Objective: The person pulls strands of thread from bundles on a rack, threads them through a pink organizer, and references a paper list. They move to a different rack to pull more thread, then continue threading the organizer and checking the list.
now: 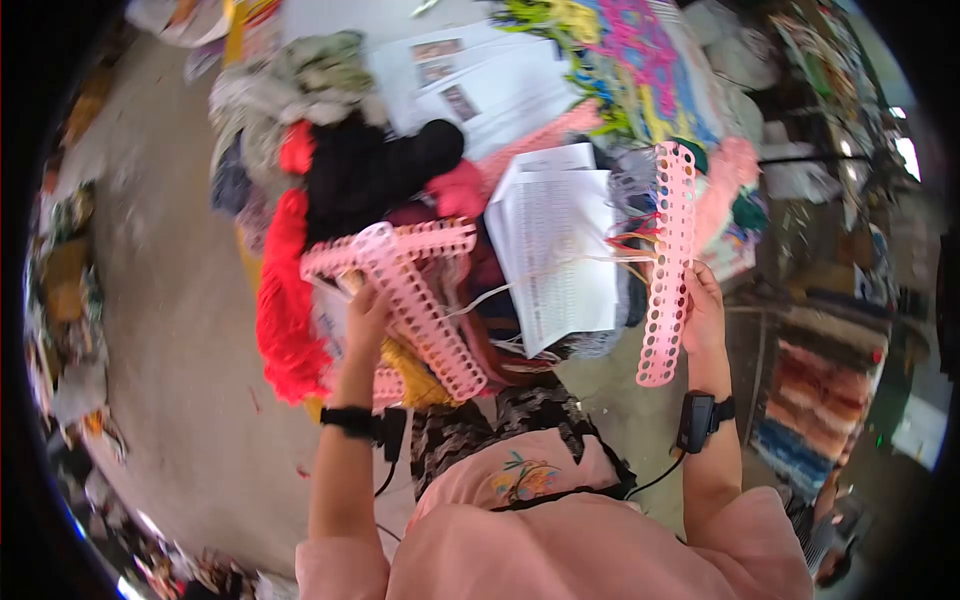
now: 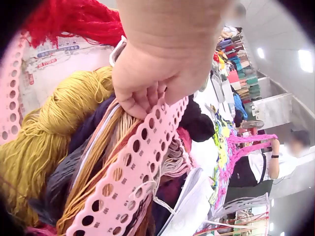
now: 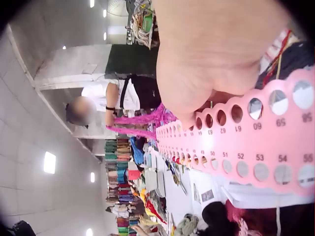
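My left hand (image 1: 367, 318) pinches a bundle of tan and brown threads (image 2: 106, 147) beside a pink perforated thread holder (image 1: 425, 322). Its curled fingers sit close against that strip's edge in the left wrist view. Another pink strip (image 1: 435, 238) crosses near the top of this one. On the other side, my right hand (image 1: 704, 312) grips a numbered pink thread holder (image 1: 664, 290) by its edge, the strip held roughly upright in the head view. Colored threads hang from its holes, and a white thread (image 1: 490, 295) stretches from the left strip toward it.
Printed sheets (image 1: 555, 250) lie between the hands. Red yarn (image 1: 288, 300), black yarn (image 1: 350, 175) and mustard yarn (image 2: 54, 113) surround the left side. Bright mixed yarn (image 1: 640, 60) covers the far right of the table. Another person (image 3: 113, 96) holds magenta yarn beyond.
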### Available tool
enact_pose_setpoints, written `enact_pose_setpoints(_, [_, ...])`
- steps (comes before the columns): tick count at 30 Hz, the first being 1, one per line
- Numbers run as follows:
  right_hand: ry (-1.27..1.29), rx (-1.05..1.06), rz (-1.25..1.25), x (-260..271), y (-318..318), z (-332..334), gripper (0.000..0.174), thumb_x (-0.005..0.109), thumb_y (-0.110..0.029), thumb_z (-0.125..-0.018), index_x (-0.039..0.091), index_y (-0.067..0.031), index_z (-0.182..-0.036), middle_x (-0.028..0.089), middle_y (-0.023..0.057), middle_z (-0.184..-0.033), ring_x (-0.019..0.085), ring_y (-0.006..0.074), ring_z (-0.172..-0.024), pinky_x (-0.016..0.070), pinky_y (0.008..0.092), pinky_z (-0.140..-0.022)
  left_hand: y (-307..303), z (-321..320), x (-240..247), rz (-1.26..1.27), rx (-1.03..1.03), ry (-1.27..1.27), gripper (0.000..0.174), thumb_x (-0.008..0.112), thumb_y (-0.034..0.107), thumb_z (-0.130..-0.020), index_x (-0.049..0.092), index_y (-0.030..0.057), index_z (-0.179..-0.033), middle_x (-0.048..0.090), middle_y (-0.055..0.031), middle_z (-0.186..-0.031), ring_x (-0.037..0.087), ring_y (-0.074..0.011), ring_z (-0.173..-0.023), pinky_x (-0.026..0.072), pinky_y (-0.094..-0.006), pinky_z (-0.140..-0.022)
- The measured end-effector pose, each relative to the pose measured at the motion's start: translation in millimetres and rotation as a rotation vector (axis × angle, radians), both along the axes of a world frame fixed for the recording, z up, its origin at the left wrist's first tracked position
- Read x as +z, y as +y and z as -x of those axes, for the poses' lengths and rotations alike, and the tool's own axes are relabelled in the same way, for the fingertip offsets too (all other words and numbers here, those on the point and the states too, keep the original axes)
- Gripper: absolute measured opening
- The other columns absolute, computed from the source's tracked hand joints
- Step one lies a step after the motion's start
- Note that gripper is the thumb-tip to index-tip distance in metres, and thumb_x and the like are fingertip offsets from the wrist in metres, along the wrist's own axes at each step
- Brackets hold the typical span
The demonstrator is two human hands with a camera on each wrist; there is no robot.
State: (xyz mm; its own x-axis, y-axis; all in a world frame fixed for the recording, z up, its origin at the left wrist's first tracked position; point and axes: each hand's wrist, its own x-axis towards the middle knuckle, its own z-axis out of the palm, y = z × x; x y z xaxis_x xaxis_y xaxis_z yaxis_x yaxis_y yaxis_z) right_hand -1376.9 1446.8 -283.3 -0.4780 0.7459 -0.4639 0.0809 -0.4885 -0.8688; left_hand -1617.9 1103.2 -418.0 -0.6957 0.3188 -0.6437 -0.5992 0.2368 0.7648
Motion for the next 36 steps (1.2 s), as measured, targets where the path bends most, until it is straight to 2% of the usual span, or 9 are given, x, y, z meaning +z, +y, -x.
enact_pose_setpoints(3, [-0.064, -0.177, -0.147, 5.4, 53.6, -65.8, 0.011, 0.05, -0.011, -0.084, 0.054, -0.0049, -0.093, 0.059, 0.0015, -0.075, 0.055, 0.0072, -0.057, 0.0443, 0.0203, -0.049, -1.5, -7.7, -5.6, 0.088, 0.082, 0.167, 0.026, 0.052, 0.008, -0.08, 0.049, 0.0023, -0.105, 0.053, -0.0007, -0.079, 0.052, -0.0098, -0.07, 0.0428, -0.0215, -0.061])
enact_pose_setpoints(5, [-0.09, -0.324, -0.347, 56.9, 70.9, -81.5, 0.015, 0.046, -0.013, -0.084, 0.053, -0.0044, -0.094, 0.059, 0.0063, -0.077, 0.058, 0.0143, -0.063, 0.0489, 0.0256, -0.054, 3.7, -11.1, 13.8, 0.431, -0.041, 0.744, 0.029, 0.052, 0.005, -0.079, 0.047, 0.0015, -0.107, 0.054, -0.0035, -0.083, 0.053, -0.0111, -0.071, 0.0432, -0.0219, -0.063])
enact_pose_setpoints(9, [0.026, -0.608, -0.615, 83.4, 133.6, -165.3, 0.017, 0.041, -0.011, -0.087, 0.049, -0.001, -0.098, 0.057, 0.0098, -0.088, 0.058, 0.0192, -0.076, 0.0491, 0.0322, -0.068, 42.5, -32.4, 41.4, 0.096, -0.175, 0.423, 0.031, 0.056, 0.007, -0.078, 0.047, 0.0007, -0.107, 0.053, -0.0078, -0.089, 0.054, -0.0144, -0.076, 0.0436, -0.0225, -0.067])
enact_pose_setpoints(11, [0.043, -0.571, -0.616, 85.6, 122.9, -156.7, 0.014, 0.043, -0.008, -0.086, 0.05, -0.001, -0.097, 0.058, 0.0099, -0.089, 0.058, 0.0176, -0.078, 0.0477, 0.0293, -0.07, 83.9, -45.4, 28.9, -0.035, -0.371, 0.434, 0.033, 0.059, 0.009, -0.077, 0.047, -0.001, -0.106, 0.054, -0.01, -0.093, 0.055, -0.0159, -0.078, 0.0441, -0.0234, -0.069])
enact_pose_setpoints(18, [-0.043, -0.281, -0.278, 24.9, 57.0, -122.4, 0.011, 0.043, -0.009, -0.087, 0.051, -0.0045, -0.094, 0.058, 0.0031, -0.082, 0.056, 0.0088, -0.071, 0.0461, 0.022, -0.063, 175.7, -63.7, -34.0, 0.4, -0.346, -0.058, 0.039, 0.066, 0.016, -0.069, 0.052, -0.0047, -0.099, 0.056, -0.0167, -0.099, 0.057, -0.0201, -0.083, 0.0445, -0.0298, -0.071])
enact_pose_setpoints(23, [-0.003, -0.112, -0.022, 0.9, 35.1, -104.3, 0.012, 0.044, -0.005, -0.085, 0.05, -0.0033, -0.096, 0.058, 0.0034, -0.084, 0.056, 0.0079, -0.07, 0.046, 0.0212, -0.062, 175.7, -78.3, -16.0, 0.371, -0.471, 0.633, 0.021, 0.058, 0.011, -0.074, 0.054, -0.002, -0.09, 0.057, -0.0141, -0.084, 0.054, -0.023, -0.07, 0.0423, -0.033, -0.064])
enact_pose_setpoints(24, [-0.033, -0.1, -0.024, 0.3, 31.6, -94.1, 0.024, 0.044, -0.005, -0.085, 0.046, -0.0032, -0.109, 0.058, 0.0023, -0.084, 0.054, 0.0064, -0.069, 0.0446, 0.02, -0.062, 170.5, -77.6, -15.8, 0.357, -0.468, 0.812, 0.019, 0.056, 0.01, -0.075, 0.054, -0.0015, -0.09, 0.056, -0.0139, -0.081, 0.054, -0.0236, -0.068, 0.0416, -0.0338, -0.063])
enact_pose_setpoints(31, [0.069, 0.089, -0.178, 18.5, 31.0, -20.0, 0.052, 0.041, -0.002, -0.085, 0.024, -0.0118, -0.133, 0.057, 0.0075, -0.096, 0.055, 0.0077, -0.075, 0.0448, 0.0207, -0.065, 110.2, -58.3, 120.0, -0.251, -0.065, 0.234, 0.021, 0.044, 0.007, -0.087, 0.046, -0.0023, -0.106, 0.057, -0.0074, -0.095, 0.054, -0.0115, -0.082, 0.0429, -0.0253, -0.072])
enact_pose_setpoints(36, [0.04, 0.488, -0.296, 32.7, 6.4, 40.9, 0.029, 0.043, -0.002, -0.082, 0.056, -0.0026, -0.108, 0.058, 0.0014, -0.1, 0.052, 0.0059, -0.076, 0.0403, 0.0165, -0.062, 53.8, -64.1, 211.2, -0.522, 0.09, 0.168, 0.025, 0.044, 0.005, -0.086, 0.044, -0.0027, -0.11, 0.056, -0.0085, -0.102, 0.053, -0.0123, -0.09, 0.0428, -0.0271, -0.079])
